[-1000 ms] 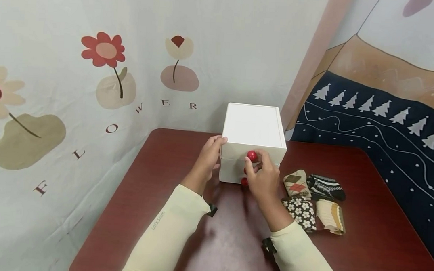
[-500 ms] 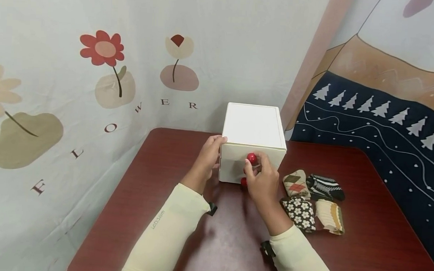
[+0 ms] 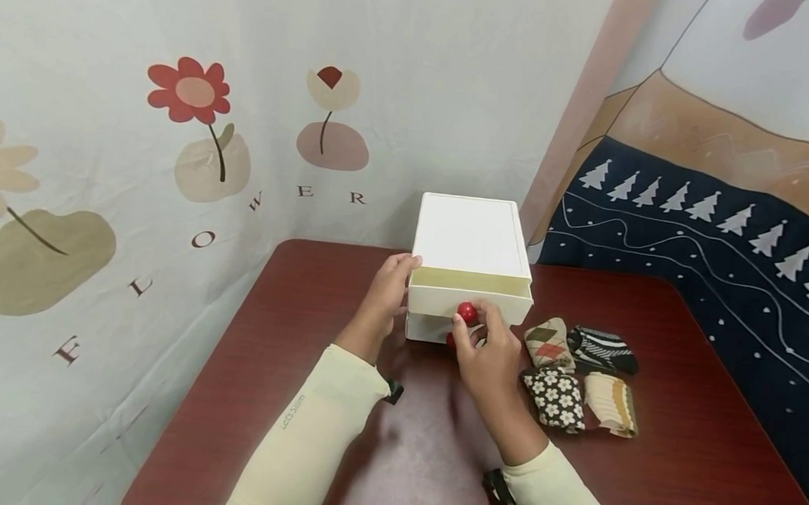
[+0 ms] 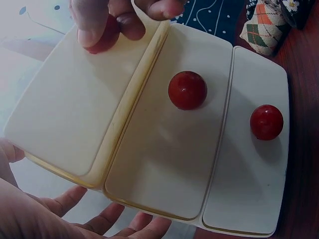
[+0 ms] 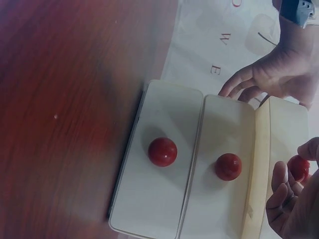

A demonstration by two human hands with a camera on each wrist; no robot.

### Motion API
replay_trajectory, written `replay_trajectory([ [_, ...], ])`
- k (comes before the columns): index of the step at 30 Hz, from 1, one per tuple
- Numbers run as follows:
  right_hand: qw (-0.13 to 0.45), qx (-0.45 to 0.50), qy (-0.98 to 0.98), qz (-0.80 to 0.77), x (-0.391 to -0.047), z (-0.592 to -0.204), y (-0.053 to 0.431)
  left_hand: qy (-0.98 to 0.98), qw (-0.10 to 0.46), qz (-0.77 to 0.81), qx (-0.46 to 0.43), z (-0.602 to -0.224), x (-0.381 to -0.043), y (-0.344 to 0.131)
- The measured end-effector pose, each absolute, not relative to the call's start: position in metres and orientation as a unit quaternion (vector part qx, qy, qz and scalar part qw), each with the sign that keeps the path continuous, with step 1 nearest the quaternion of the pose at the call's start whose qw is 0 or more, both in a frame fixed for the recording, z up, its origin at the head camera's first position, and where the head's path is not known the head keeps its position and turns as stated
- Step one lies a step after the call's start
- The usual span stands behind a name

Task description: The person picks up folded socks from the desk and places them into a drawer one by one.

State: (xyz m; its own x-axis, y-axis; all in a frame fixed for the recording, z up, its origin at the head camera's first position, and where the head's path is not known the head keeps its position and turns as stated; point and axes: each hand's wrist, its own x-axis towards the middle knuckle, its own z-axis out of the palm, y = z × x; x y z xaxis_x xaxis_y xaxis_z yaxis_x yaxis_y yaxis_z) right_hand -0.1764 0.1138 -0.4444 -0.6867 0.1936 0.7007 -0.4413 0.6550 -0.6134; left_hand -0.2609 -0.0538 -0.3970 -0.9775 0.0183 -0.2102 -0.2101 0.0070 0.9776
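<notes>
A small white drawer chest [image 3: 472, 233] with three drawers stands on the table. Its top drawer [image 3: 436, 299] is partly pulled out, and a strip of its inside shows. With thumb and fingers, my right hand [image 3: 491, 354] pinches that drawer's red round knob [image 3: 467, 312]. My left hand [image 3: 385, 289] rests against the chest's left side, thumb at the top front edge, fingers fairly straight. In the left wrist view, the middle drawer [image 4: 149, 154] and bottom drawer [image 4: 244, 184] sit flush, each with a red knob.
Folded socks lie right of the chest: an argyle one [image 3: 550, 343], a black striped one [image 3: 603, 350], a flowered one [image 3: 555, 398] and a cream one [image 3: 611, 405]. The dark red table [image 3: 293, 323] meets a printed cloth wall [image 3: 398, 79] behind.
The top drawer has slid out of the chest toward me, with my right hand moving back along with its knob. My left hand has stayed at the chest's side.
</notes>
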Motion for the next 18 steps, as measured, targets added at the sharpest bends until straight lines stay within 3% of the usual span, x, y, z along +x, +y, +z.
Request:
replay_trajectory([
  [18,0.382,0.084,-0.822,0.414,-0.137,-0.449,0.111,0.703,0.072,0.705,-0.057,-0.399,-0.259,-0.054],
])
